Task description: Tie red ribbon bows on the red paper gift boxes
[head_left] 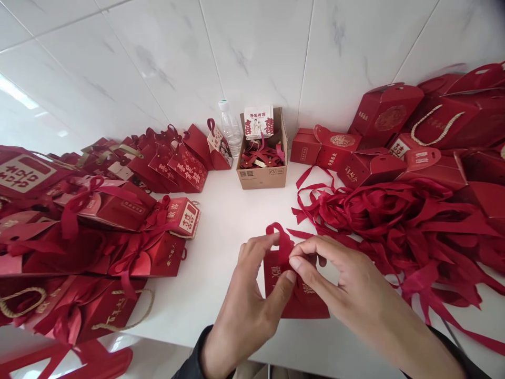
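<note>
In front of me on the white table stands a small red gift box with gold characters. A red ribbon is at its top, and one loop of it stands up. My left hand is around the box's upper left, thumb on the front and fingers at the ribbon loop. My right hand pinches at the ribbon on the top right, thumb and forefinger together. My fingers partly hide the ribbon where it meets the box.
A heap of red ribbons lies at the right, with red gift boxes behind it. Ribboned boxes crowd the left. An open carton and a plastic bottle stand by the tiled wall.
</note>
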A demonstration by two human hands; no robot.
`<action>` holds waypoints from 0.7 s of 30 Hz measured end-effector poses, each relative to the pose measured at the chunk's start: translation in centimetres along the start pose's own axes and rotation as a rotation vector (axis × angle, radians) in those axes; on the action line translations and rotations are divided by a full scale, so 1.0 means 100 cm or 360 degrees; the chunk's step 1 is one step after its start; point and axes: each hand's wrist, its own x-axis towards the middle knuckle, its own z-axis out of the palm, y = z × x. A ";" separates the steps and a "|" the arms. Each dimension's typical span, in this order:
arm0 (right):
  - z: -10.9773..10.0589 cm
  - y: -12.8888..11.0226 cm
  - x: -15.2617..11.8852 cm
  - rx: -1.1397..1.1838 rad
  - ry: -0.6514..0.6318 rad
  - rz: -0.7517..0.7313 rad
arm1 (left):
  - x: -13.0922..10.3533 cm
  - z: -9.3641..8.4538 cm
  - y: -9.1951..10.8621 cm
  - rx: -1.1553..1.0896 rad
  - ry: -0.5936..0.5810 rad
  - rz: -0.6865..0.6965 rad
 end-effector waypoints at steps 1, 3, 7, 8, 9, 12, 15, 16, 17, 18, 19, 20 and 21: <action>0.000 0.001 0.000 0.0004 0.0007 0.0004 | 0.001 0.000 -0.001 0.0005 -0.0011 -0.0003; 0.001 0.005 -0.001 0.0008 0.0034 0.0018 | 0.002 0.000 -0.003 -0.0023 0.0024 -0.0043; 0.005 0.011 0.000 -0.0040 0.0067 0.0050 | 0.003 0.000 -0.001 -0.0138 0.0083 -0.0069; 0.006 0.012 0.000 -0.0048 0.0051 0.0041 | 0.003 0.001 0.001 -0.0170 0.0068 -0.0087; 0.006 0.012 0.001 -0.0046 0.0032 0.0021 | 0.002 0.001 0.002 -0.0198 0.0052 -0.0111; 0.005 0.009 0.002 -0.0022 -0.0021 -0.0035 | 0.001 0.003 0.004 -0.0232 0.0058 -0.0158; 0.003 0.006 0.002 -0.0020 -0.0017 -0.0044 | 0.000 0.007 0.001 -0.0138 0.0206 -0.0119; 0.003 0.005 0.002 -0.0025 -0.0005 -0.0049 | 0.000 0.008 0.000 -0.0083 0.0253 -0.0095; 0.003 0.005 0.002 -0.0029 0.0007 -0.0061 | 0.000 0.009 -0.002 -0.0026 0.0283 -0.0066; 0.002 0.004 0.002 -0.0036 0.0016 -0.0069 | 0.000 0.010 -0.003 0.0026 0.0283 -0.0034; 0.002 0.004 0.002 -0.0045 0.0024 -0.0070 | 0.000 0.010 -0.003 0.0067 0.0254 0.0000; 0.002 0.004 0.002 -0.0055 0.0038 -0.0070 | 0.000 0.010 -0.004 0.0094 0.0208 0.0026; 0.002 0.005 0.002 -0.0065 0.0040 -0.0062 | 0.000 0.010 -0.004 0.0105 0.0169 0.0038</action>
